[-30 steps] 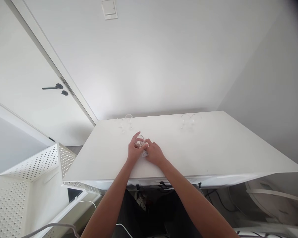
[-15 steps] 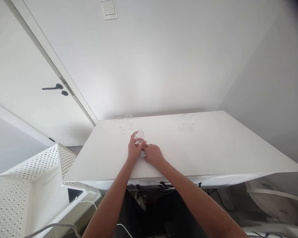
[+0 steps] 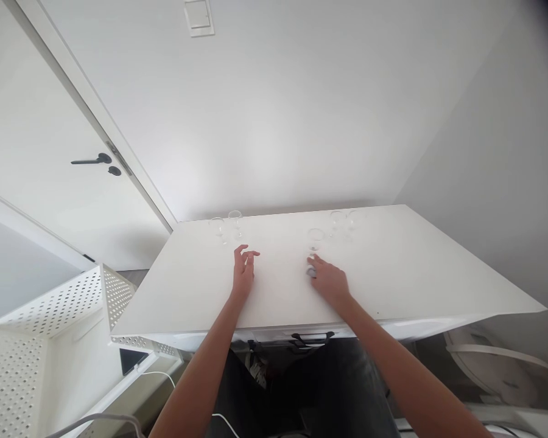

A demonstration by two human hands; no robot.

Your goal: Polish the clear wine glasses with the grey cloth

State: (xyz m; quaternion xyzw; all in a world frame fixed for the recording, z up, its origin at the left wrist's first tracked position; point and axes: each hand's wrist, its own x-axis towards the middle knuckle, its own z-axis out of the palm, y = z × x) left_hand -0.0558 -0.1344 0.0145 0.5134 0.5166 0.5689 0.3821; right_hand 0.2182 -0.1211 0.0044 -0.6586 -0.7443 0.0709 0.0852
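A clear stemmed wine glass [image 3: 315,238] stands upright over the white tabletop, with my right hand [image 3: 329,281] closed around its stem. Its round foot [image 3: 311,272] shows below my fingertips; I cannot tell whether it touches the surface. To the left, my left hand [image 3: 243,271] holds nothing, its fingers curved and apart just above the table. Behind it stand two clear glasses, one [image 3: 218,227] by the other [image 3: 235,220]. At the back right are two more, a glass [image 3: 338,221] and a fainter glass [image 3: 352,219].
The white tabletop [image 3: 201,292] meets a pale wall at the back. A black drawer handle [image 3: 313,337] sits below its front edge. At the lower left stands a white perforated shelf unit [image 3: 68,304] with cables. A door with a black handle [image 3: 91,159] is at left.
My right hand has carried the wine glass rightward across the table. My left hand has let go of the glass and stayed at the left with fingers loosened.
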